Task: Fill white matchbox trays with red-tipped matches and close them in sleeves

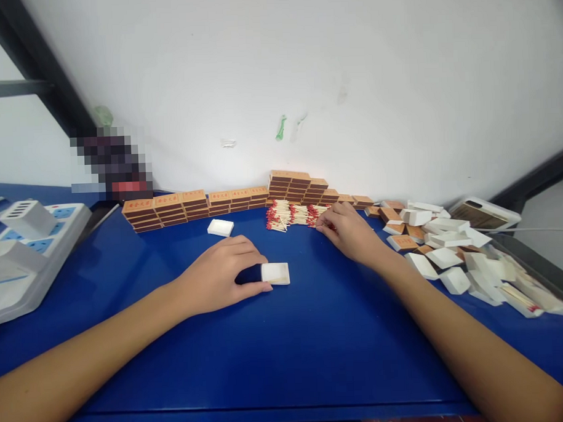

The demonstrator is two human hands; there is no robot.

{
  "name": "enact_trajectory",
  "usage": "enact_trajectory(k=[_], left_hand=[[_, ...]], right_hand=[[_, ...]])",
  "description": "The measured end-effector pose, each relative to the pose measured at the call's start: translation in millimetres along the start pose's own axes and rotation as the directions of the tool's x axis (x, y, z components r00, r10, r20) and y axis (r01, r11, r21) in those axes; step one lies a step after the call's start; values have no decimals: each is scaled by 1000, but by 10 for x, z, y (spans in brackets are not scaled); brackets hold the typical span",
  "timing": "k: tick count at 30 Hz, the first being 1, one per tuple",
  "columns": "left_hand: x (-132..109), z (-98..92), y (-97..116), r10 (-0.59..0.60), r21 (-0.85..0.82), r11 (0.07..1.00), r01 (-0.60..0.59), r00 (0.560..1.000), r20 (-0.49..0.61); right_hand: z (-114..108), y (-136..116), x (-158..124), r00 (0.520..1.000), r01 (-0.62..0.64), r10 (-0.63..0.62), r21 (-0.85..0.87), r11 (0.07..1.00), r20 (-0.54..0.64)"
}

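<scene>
My left hand (229, 271) pinches the white tray (275, 271) on the blue table (286, 358); I can't tell whether my right hand (344, 230) grips any matches (278, 216) beyond it, where careless dragging could scatter them

Matches (299, 214) before matchbox stacks (288, 187)
</scene>
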State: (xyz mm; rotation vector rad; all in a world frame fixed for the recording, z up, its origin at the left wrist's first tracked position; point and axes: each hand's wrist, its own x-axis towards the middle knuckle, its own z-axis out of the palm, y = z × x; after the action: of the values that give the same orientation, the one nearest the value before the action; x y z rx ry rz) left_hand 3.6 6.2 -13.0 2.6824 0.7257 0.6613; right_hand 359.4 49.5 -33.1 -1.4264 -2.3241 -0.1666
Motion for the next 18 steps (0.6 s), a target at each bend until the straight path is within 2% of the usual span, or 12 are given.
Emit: enact_trajectory(k=[12, 18], left_hand=[[-4, -24, -15, 0, 13, 1000, 1, 1000, -21], [1, -14, -21, 3, 19, 1000, -2, 1000, -24]], right_hand=[[-27, -4, 1, 999, 21, -22, 24, 999, 26], [-20, 25, 24, 997, -4, 8, -48, 999, 82]])
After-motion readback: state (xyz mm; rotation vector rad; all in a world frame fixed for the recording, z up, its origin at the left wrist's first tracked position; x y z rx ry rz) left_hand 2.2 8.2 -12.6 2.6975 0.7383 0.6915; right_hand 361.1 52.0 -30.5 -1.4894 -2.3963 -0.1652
